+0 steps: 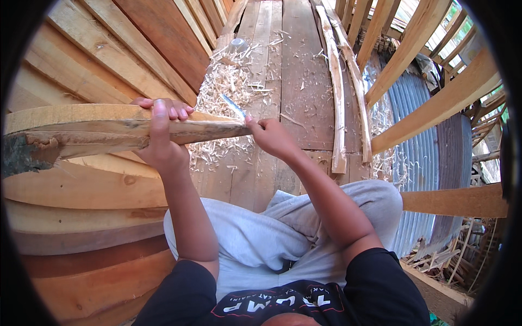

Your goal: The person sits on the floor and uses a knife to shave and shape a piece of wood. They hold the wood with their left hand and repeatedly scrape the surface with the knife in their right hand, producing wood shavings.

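Note:
A long, rough wooden piece (pixel 98 124) reaches in from the left edge and narrows to a tip in front of me. Dark bark clings to the underside of its wide end. My left hand (pixel 166 133) is wrapped around it, fingers over the top edge. At the narrow tip, my right hand (pixel 270 137) is closed around a knife (pixel 232 106). The silvery blade points up and to the left, beside the tip; the handle is hidden in my fist. Whether the blade touches the wood, I cannot tell.
Pale shavings (pixel 231 81) lie on the plank floor (pixel 299 119), with a small grey cup (pixel 237 45) among them. Two long peeled strips of wood (pixel 337 108) lie to the right. Boards (pixel 98 182) line the left wall; slanted posts (pixel 435 127) and corrugated sheeting (pixel 413 108) stand right.

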### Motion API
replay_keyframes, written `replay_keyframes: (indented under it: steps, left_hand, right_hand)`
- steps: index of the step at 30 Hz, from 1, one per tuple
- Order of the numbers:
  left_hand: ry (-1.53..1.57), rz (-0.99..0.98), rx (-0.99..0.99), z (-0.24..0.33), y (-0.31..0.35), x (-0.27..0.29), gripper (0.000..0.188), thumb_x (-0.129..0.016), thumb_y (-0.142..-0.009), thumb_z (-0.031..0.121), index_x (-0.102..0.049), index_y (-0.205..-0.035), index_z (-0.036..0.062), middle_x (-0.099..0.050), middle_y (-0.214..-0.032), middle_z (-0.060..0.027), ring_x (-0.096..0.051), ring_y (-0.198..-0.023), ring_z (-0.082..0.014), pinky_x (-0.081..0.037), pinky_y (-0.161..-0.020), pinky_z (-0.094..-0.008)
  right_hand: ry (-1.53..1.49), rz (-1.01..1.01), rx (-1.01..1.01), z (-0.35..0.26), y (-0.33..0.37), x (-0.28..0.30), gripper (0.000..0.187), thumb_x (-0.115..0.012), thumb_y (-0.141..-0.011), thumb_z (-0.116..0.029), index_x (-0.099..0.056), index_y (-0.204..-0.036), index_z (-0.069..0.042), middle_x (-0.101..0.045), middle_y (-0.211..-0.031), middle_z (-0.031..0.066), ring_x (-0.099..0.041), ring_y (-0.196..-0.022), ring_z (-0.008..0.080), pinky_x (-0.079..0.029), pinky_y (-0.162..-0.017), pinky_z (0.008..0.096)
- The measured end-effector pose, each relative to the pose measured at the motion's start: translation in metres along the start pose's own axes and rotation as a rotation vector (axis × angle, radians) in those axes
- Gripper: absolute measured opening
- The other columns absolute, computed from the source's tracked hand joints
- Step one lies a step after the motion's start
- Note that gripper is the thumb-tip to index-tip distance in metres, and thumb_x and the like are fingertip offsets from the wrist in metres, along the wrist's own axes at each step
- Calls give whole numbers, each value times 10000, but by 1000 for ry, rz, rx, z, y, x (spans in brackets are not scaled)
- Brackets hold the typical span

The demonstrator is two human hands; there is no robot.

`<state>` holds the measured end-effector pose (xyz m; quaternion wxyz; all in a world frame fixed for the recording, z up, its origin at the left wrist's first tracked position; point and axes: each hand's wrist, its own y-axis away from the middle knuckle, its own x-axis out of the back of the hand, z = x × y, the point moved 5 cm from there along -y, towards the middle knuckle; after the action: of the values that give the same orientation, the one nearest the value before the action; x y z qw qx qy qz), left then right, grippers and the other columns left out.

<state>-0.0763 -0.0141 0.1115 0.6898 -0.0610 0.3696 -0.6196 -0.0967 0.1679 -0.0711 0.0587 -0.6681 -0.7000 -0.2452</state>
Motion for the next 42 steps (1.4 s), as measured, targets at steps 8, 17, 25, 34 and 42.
replay_keyframes:
  steps: [8, 17, 25, 34, 42]
  left_hand:
    - [-22, -19, -7, -1, 1, -2, 204, -613, -881, 83, -481, -1032, 121, -474, -736, -32, -495, -691, -162, -469, -716, -383]
    - [16, 8, -34, 0, -1, 1, 198, -589, -877, 36, -470, -1033, 60, -505, -713, -66, -524, -646, -175, -498, -684, -379]
    - [24, 39, -9, -1, -5, 9, 196, -599, -881, 57, -482, -1035, 87, -490, -726, -47, -514, -664, -171, -490, -703, -383]
    - [4, -15, 6, -2, -5, 12, 198, -608, -886, 92, -487, -1038, 128, -481, -746, -29, -503, -700, -167, -473, -737, -389]
    - [-18, -83, 87, 2, -5, 2, 184, -607, -867, 127, -489, -1009, 129, -479, -748, -27, -501, -730, -168, -456, -787, -396]
  right_hand:
    - [-338, -160, -167, 4, 2, -10, 599, -455, -956, -571, -438, -563, -119, -369, -474, -33, -318, -379, 110, -251, -370, 329]
    - [-891, -400, -452, 4, 2, -2, 569, -433, -961, -592, -305, -585, -184, -251, -492, -76, -176, -381, 64, -113, -361, 280]
    - [-885, 606, 122, 17, -9, 54, 525, -424, -980, -580, -388, -676, -153, -342, -549, -66, -298, -418, 56, -216, -368, 258]
    - [-256, 159, 14, 24, -29, 38, 308, -562, -981, -334, -583, -1052, -35, -506, -638, -11, -429, -458, 67, -323, -399, 265]
    - [-222, -231, -296, 41, -10, -4, 471, -509, -972, -491, -563, -943, -25, -501, -650, 9, -436, -514, 84, -342, -437, 278]
